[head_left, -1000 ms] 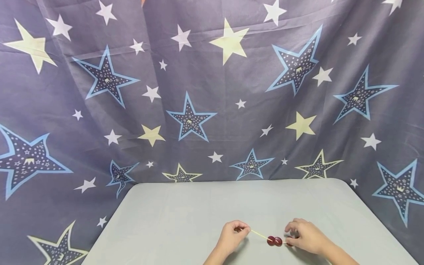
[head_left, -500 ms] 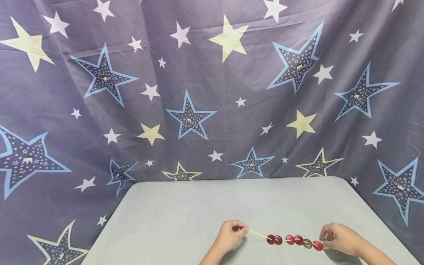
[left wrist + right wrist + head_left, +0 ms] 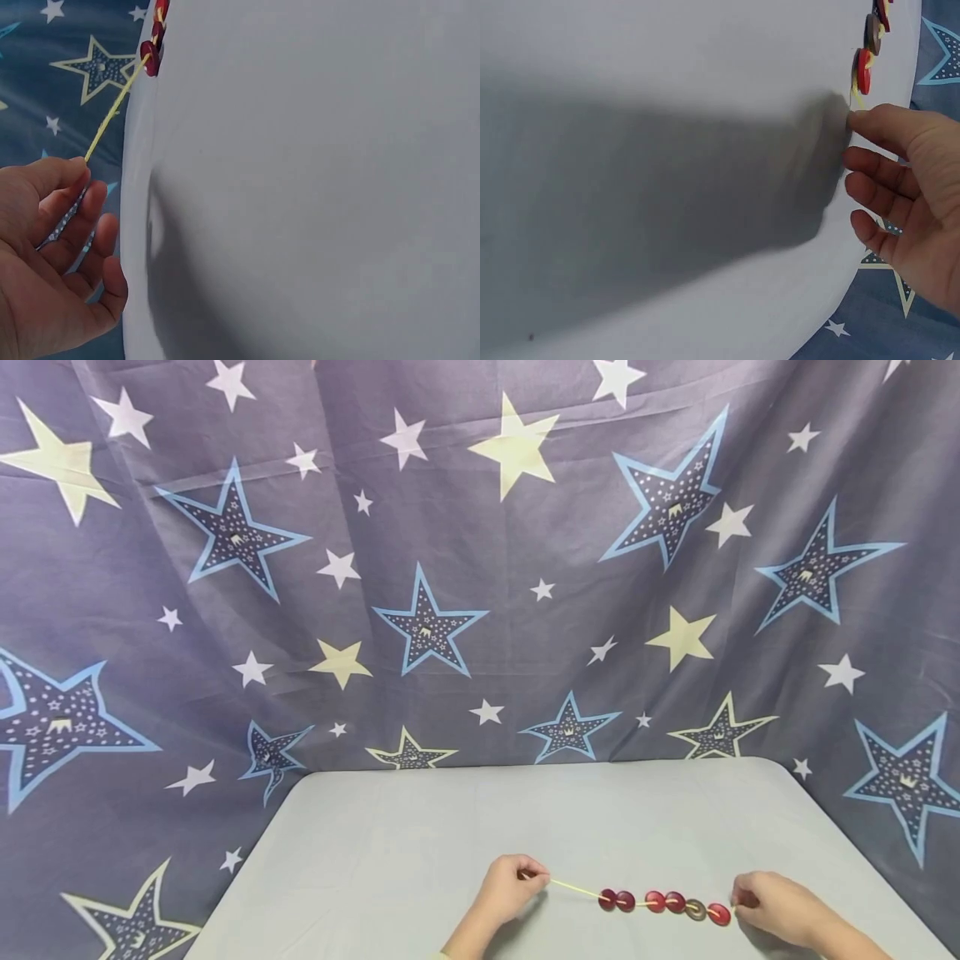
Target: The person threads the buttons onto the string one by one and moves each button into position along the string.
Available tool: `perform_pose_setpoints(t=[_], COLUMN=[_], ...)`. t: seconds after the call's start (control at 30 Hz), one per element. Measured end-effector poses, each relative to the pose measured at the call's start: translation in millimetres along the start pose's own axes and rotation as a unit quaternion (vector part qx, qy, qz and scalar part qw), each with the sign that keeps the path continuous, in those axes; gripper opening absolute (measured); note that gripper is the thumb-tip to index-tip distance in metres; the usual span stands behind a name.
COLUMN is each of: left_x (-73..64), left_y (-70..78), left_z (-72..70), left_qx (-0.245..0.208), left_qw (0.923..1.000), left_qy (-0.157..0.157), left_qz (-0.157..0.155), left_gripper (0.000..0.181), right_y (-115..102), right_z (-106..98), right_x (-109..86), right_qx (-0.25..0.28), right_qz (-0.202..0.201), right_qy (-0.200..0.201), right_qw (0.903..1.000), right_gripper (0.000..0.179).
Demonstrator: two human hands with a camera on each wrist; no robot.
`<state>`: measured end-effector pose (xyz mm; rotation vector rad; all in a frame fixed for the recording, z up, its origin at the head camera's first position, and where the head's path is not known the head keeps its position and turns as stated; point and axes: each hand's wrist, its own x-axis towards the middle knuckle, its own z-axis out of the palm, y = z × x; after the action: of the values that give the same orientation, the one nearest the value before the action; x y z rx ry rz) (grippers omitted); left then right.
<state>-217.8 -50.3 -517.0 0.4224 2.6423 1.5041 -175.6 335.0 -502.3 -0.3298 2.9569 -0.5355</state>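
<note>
Between my two hands stretches a yellow string [image 3: 573, 887] threaded through several round buttons. From left to right come two dark red buttons [image 3: 626, 902], two brighter red buttons [image 3: 655, 902], a brown button [image 3: 696, 910] and a red end button [image 3: 719, 914]. My left hand [image 3: 506, 889] pinches the string's left end between thumb and forefinger, with a bare length before the first dark red button [image 3: 149, 58]. At the other end, my right hand [image 3: 780, 906] pinches the short piece of string close to the red end button [image 3: 863, 71].
The hands work over the near part of a pale table [image 3: 420, 835] with rounded far corners. A dark cloth [image 3: 480, 543] printed with stars hangs behind it and down both sides.
My right hand has moved right along the row, uncovering the brighter red and brown buttons that it hid. My left hand has shifted slightly left, still pinching the string.
</note>
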Motion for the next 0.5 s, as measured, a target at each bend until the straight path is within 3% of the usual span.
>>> perform_pose_setpoints(t=[0.1,0.2,0.3,0.5], left_x=[1.8,4.0,4.8,2.0], left_y=[0.6,0.3,-0.4,-6.4], left_z=[-6.1,-12.7,-21.3,-41.7], left_qx=[0.011,0.018,0.016,0.013], left_qw=[0.9999,0.9998,0.9997,0.9977], left_qy=[0.006,0.012,0.019,0.05], left_qz=[-0.003,-0.003,0.001,0.043], left_gripper=[0.006,0.007,0.007,0.008], right_y=[-2,-6,-10,-18], right_z=[-4,-10,-14,-16], right_x=[1.7,4.3,6.7,11.4], right_qx=[-0.013,-0.023,-0.024,-0.019], right_qz=[-0.048,-0.069,-0.077,-0.084], right_qy=[0.047,0.086,0.117,0.164], right_qw=[0.9977,0.9937,0.9898,0.9827], right_gripper=[0.012,0.012,0.012,0.01])
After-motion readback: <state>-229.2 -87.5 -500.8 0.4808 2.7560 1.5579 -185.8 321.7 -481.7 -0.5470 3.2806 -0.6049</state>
